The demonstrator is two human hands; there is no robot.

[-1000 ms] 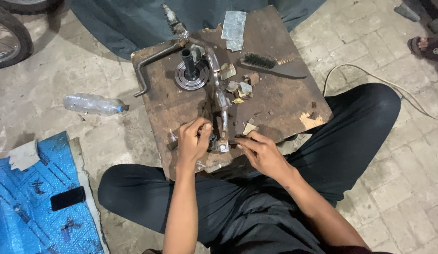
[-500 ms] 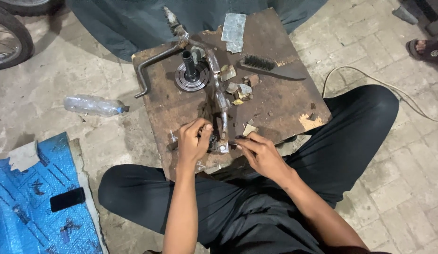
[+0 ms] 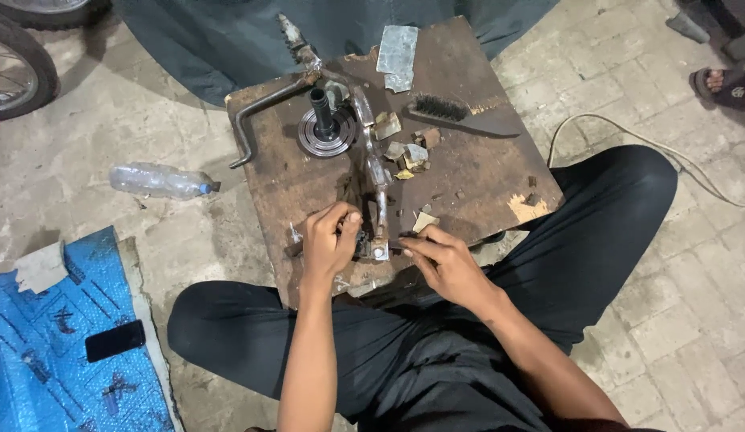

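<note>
A long metal lever part [image 3: 376, 172] lies along the middle of a worn wooden board [image 3: 468, 176] set on the floor before my crossed legs. My left hand [image 3: 328, 240] is closed around the part's near end, fingers curled over a small dark fitting. My right hand [image 3: 436, 260] pinches a thin dark tool whose tip touches the same near end from the right. The joint itself is partly hidden by my fingers.
On the board lie a round metal hub with a black shaft [image 3: 324, 128], a bent steel bar [image 3: 264, 112], a wire brush [image 3: 460, 116], sandpaper scraps [image 3: 398, 56] and small chips. A plastic bottle [image 3: 160, 181], a blue sheet [image 3: 60, 360] with a phone [image 3: 115, 341], a wheel [image 3: 20, 56] and a white cable [image 3: 628, 140] surround it.
Both hands stay at the near end of the metal part with only slight finger movement. The view has shifted a little.
</note>
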